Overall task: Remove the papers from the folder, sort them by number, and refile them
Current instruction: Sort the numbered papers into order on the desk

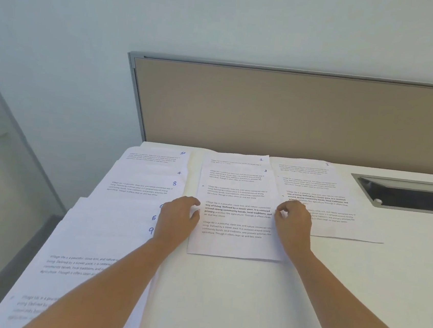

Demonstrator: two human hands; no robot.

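Spread flat on the long white desk [222,298]: thin white printed paper sheets [138,185]. Light, floppy, easily creased, probably slippery on the smooth top; best lifted by opposite edges. In the middle, sheet 3 [233,243] overlapping sheet 1 [237,158]; just right, sheet 2 [305,170]. Pinching sheet 3's side edges with curled fingers: left hand [177,218] and right hand [294,225]. Handwritten in blue down the left: 10, 4, 8, 6, 9. Printed: "Village life is a peaceful, close-knit…". No folder visible.

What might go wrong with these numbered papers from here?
The white printed sheet marked 3, held by the left hand and right hand, covers sheet 1 while sheet 2 lies aside: order may break. The overlapping sheets on the left reach the white table edge and might slide off.
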